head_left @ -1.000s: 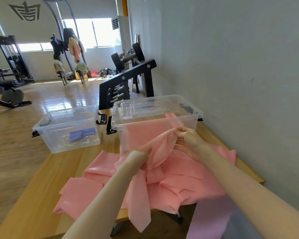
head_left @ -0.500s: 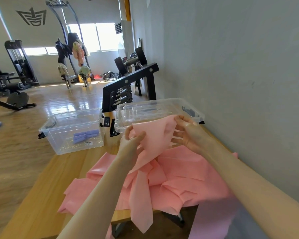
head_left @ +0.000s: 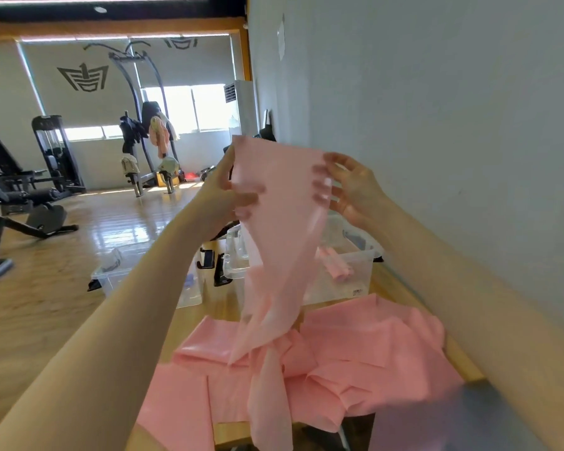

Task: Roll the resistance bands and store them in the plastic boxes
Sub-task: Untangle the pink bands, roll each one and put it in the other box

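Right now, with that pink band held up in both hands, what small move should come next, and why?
Probably start rolling its top edge down: the left hand and right hand pinch the thin pink stretchy band flat by its upper corners, unrolled, its tail draping onto the pink pile.

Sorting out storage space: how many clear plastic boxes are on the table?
2. One plastic box stands at the table's far end near the wall, behind the lifted pink band; the other box sits left of it, mostly hidden by the left forearm.

The pink band point(head_left: 279, 203) looks thin, smooth, slightly translucent. At two o'clock, the plastic box point(head_left: 355, 271) is clear. The wooden floor point(head_left: 111, 222) shines glossy.
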